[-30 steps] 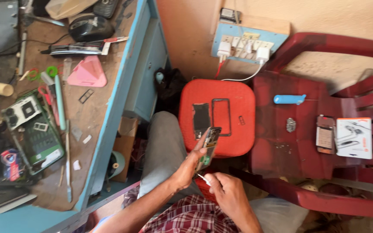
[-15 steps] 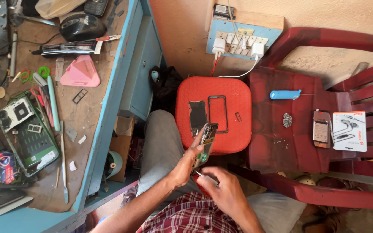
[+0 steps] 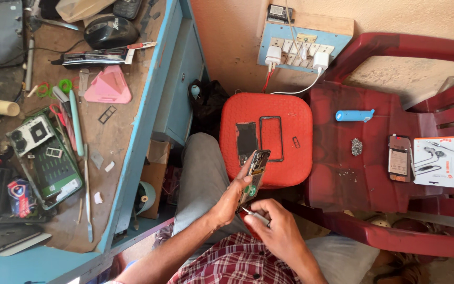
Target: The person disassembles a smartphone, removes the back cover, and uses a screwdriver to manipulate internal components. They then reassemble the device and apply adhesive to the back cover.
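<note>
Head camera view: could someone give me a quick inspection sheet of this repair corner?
Surface: red stool bearing a dark panel and thin frame.
Job's things: opened phone, thin tool.
Clutter: workbench crowded with parts; pink stand.
Grippers: left hand holds the phone; right hand holds the tool.
Cables: white chargers in the socket board.
Surroundings: red chair with blue tool.

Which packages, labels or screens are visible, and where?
Earphone package: flat white rectangle with a red edge, on the maroon chair's seat, far right.
Pouch: small, blue and red, on the workbench's left edge.
Dark screen panel: rectangular, flat on the red stool.
</note>
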